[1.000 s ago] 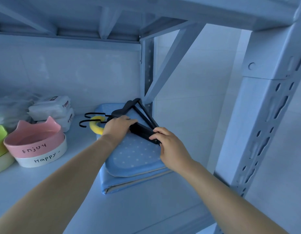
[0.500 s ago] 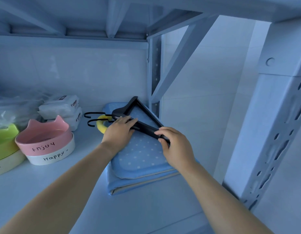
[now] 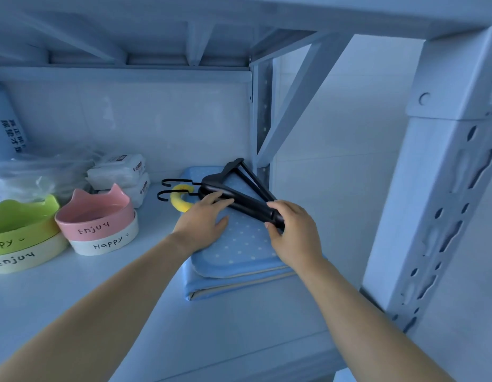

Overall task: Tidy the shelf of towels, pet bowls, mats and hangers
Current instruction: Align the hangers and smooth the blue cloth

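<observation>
Black hangers (image 3: pixel 240 193) lie stacked on folded blue dotted mats (image 3: pixel 240 244) at the shelf's right end, their hooks pointing left over a yellow ring (image 3: pixel 178 201). My left hand (image 3: pixel 204 220) rests flat on the mat with its fingertips touching the hangers' shoulder. My right hand (image 3: pixel 293 230) pinches the near end of the hangers. To the left stand a pink cat-ear bowl (image 3: pixel 97 219) on a white bowl (image 3: pixel 105 242), and a green bowl (image 3: pixel 21 224) on a cream one. Packed white towels (image 3: pixel 120 168) sit behind them.
The shelf board (image 3: pixel 87 299) runs to a front edge below my arms. A perforated upright post (image 3: pixel 443 205) stands close on the right, and another post with a diagonal brace (image 3: pixel 291 103) rises behind the mats. Clear plastic bags (image 3: pixel 38 172) lie at the back left.
My view has drifted so the shelf contents sit further right. My left hand has flattened onto the mat beside the hangers. My right hand keeps its hold on the hangers' end.
</observation>
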The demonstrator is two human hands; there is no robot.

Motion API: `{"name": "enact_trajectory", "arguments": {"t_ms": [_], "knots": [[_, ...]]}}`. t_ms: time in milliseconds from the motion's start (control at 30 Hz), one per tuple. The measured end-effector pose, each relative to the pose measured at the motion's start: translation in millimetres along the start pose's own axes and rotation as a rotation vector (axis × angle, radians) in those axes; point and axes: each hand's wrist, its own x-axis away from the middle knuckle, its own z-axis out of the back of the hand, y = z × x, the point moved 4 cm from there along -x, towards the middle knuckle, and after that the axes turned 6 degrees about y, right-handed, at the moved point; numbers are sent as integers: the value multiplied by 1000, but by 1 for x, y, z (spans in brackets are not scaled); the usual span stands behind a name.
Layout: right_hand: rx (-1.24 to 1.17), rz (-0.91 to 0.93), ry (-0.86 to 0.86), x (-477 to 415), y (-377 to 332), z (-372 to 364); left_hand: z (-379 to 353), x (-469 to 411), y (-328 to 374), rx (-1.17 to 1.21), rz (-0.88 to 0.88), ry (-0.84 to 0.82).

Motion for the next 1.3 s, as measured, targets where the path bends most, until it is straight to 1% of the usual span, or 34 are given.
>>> {"name": "enact_trajectory", "arguments": {"t_ms": [200,267,367,467,633,733,833,900,1000,1167,1300], "knots": [[145,27,-26,2,-1,4,11,23,9,-25,47,-17],[180,58,-31,4,-3,6,12,31,10,-43,77,-47],[196,84,-48,8,-7,9,13,43,14,-41,106,-93],[203,113,-73,18,-9,12,17,57,18,-24,129,-100],[171,194,-77,31,-14,16,22,80,26,-25,117,-101],[93,184,-91,39,-16,16,22,90,29,-30,123,-120],[38,137,-148,46,-14,14,21,98,31,-18,121,-146],[15,112,-176,47,-12,15,21,101,30,-15,116,-186],[-19,124,-216,52,-11,16,20,103,27,-43,93,-243],[-35,150,-208,54,-10,16,19,102,26,-92,54,-256],[-38,142,-208,54,-10,13,19,100,22,-101,60,-287]]}}
